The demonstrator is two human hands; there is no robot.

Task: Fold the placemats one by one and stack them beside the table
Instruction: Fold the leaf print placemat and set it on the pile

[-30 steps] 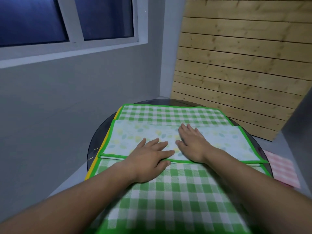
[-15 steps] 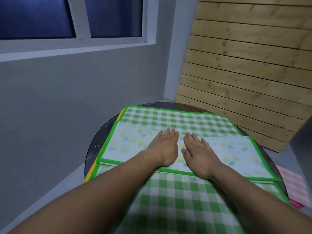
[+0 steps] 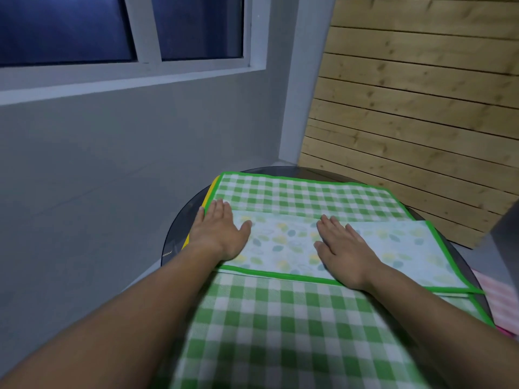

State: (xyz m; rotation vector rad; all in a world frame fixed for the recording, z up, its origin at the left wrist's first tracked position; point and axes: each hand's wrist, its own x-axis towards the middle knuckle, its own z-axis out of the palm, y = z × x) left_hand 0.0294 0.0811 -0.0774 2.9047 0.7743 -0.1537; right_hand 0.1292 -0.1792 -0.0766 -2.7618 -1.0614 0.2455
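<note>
Both hands lie flat, palms down, fingers straight, gripping nothing. Left hand [image 3: 219,234] presses the left end of the flap [image 3: 283,245], the leaf-print side of the green mat [image 3: 309,195] turned back toward the person. Its fingertips reach past the fold onto the checks. Right hand [image 3: 344,254] is flat on the flap's middle, well apart from the left, its heel at the green-bound near edge.

Checked cloth [image 3: 280,327] lies under both forearms; same mat or another, cannot tell.

Table [image 3: 179,234] shows a dark rim left of the left hand. Yellow mat [image 3: 209,196] peeks out just beyond the left fingertips. Pink mat [image 3: 502,299] lies right of the right hand, off the table.
</note>
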